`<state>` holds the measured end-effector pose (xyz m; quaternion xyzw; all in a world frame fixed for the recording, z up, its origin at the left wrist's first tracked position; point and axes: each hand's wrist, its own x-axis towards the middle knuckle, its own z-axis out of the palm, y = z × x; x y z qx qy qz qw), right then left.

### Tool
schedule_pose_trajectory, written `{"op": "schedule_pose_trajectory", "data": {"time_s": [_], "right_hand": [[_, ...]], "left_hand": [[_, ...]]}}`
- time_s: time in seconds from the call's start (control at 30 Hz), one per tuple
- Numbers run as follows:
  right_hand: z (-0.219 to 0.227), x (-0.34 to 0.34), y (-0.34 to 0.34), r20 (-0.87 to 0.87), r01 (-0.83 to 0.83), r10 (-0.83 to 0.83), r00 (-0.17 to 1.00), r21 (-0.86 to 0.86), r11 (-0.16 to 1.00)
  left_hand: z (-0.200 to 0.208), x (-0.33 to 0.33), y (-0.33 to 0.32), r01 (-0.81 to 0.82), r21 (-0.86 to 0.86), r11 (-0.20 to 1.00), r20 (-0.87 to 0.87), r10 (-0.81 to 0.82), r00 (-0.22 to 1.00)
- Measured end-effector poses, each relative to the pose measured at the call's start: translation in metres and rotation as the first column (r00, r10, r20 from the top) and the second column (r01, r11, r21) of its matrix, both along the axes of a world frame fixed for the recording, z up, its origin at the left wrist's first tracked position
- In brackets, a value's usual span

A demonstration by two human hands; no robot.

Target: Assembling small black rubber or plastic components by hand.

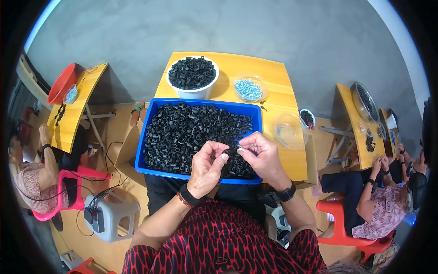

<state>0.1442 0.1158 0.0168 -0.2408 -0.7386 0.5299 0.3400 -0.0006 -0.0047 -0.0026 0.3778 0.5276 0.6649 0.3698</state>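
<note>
A blue tray (199, 178) heaped with small black plastic parts (187, 137) lies in front of me, its near edge over my lap. Above its near right part, both hands are close together, fingertips almost meeting. My left hand (209, 168) is closed in a pinch on a small black plastic part (226, 152), hard to tell from the heap behind it. Thumb and forefinger of my right hand (263, 157) are pinched on a tiny light-blue piece (239, 146). Similar light-blue pieces (248, 89) fill a clear round tub on the table beyond the tray.
A white bucket (194, 93) full of black parts stands at the back of the yellow table (228, 61). To the right is a clear plastic bowl (290, 131). Other people sit at side tables left (77, 114) and right (353, 123). A grey stool (114, 219) and cables are at lower left.
</note>
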Motion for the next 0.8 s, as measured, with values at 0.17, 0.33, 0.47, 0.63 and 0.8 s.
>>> {"op": "schedule_pose_trajectory", "data": {"time_s": [0.17,0.33,0.47,0.63,0.8], "right_hand": [[0.002,-0.007,-0.008,0.036,0.041,-0.05,0.998,0.208,0.977],[-0.004,-0.006,-0.008,0.065,0.046,-0.061,0.996,0.217,0.975],[-0.009,-0.004,-0.005,0.026,0.034,-0.037,0.999,0.083,0.996],[-0.009,-0.002,-0.005,-0.072,-0.046,0.029,0.997,-0.254,0.966],[-0.011,-0.002,0.001,-0.178,-0.102,0.05,0.983,-0.296,0.95]], "left_hand": [[-0.003,-0.002,-0.001,0.009,0.009,1.0,0.012,-0.009,1.0],[-0.001,-0.002,-0.001,0.014,-0.005,1.0,-0.002,-0.014,1.0],[0.002,-0.001,-0.001,0.02,-0.015,1.0,0.017,-0.02,1.0],[0.003,-0.002,-0.001,0.027,-0.022,0.999,0.025,-0.027,0.999],[0.004,-0.001,0.0,0.038,-0.014,0.999,0.041,-0.038,0.998]]}}
